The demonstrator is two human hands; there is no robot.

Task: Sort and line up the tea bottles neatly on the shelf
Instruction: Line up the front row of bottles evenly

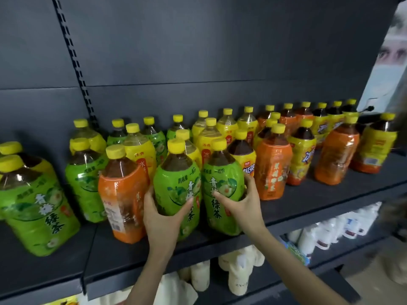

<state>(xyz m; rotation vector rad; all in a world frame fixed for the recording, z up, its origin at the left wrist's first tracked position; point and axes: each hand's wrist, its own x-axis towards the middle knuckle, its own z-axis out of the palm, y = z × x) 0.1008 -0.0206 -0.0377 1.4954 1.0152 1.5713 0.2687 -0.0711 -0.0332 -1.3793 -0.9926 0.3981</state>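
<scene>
Many tea bottles with yellow caps stand mixed on a dark shelf point(136, 256): green, orange and yellow labels. My left hand point(164, 219) grips the lower body of a green-label bottle point(176, 179) at the front. My right hand point(244, 203) grips a second green-label bottle point(220, 183) right beside it, fingers curled round its right side. An orange-label bottle point(123, 194) stands just left of my left hand. Another orange-label bottle point(272, 164) stands right of my right hand.
Two large green-label bottles point(33, 203) stand at the far left front. Yellow-label bottles point(141, 150) fill the middle rows, orange and yellow ones point(337, 150) the right. White bottles point(237, 274) sit on the lower shelf. A slotted upright point(72, 60) runs up the back panel.
</scene>
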